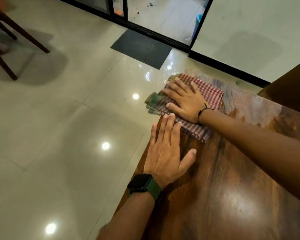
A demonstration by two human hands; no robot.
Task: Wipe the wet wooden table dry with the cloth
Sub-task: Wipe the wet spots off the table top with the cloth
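Observation:
A folded red-and-white checked cloth (pixel 207 90) lies at the far left corner of the dark wooden table (pixel 223 187), and its green-edged end hangs past the table's edge. My right hand (pixel 184 100) lies flat on the cloth with fingers spread, pressing it down. My left hand (pixel 164 153) rests flat on the table near its left edge, fingertips touching the cloth's near side. The wood beyond the cloth (pixel 249 104) looks pale and streaked with wet.
Glossy tiled floor (pixel 59 135) lies left of the table. A dark doormat (pixel 142 47) sits before a black-framed sliding door (pixel 121 16). Chair legs (pixel 10 40) stand at the far left. A wooden cabinet (pixel 287 87) abuts the table's far right.

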